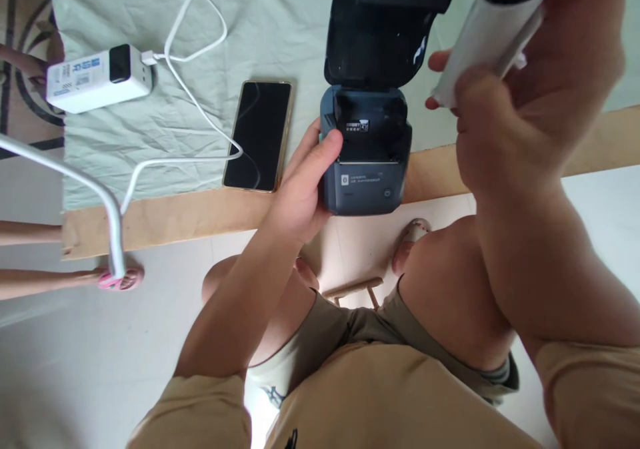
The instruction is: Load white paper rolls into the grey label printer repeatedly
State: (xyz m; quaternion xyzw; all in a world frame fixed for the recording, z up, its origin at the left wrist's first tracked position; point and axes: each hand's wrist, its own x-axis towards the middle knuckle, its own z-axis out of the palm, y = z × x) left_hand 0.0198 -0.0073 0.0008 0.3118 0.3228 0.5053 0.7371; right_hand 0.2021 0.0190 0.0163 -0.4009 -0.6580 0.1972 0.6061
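White paper roll [493,32] in right hand [505,112], end cut off by frame.

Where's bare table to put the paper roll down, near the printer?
Bare cloth lies between the white cable loop and the printer's open lid, above the phone. A bare wooden edge runs below the phone. Crowded: left hand on the printer, phone beside it. Right hand holds the roll.

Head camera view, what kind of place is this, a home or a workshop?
Probably a home, not a workshop. A low wooden table carries a wrinkled green cloth, with a phone charging beside a power bank. The floor is pale tile, and the seated person wears sandals.
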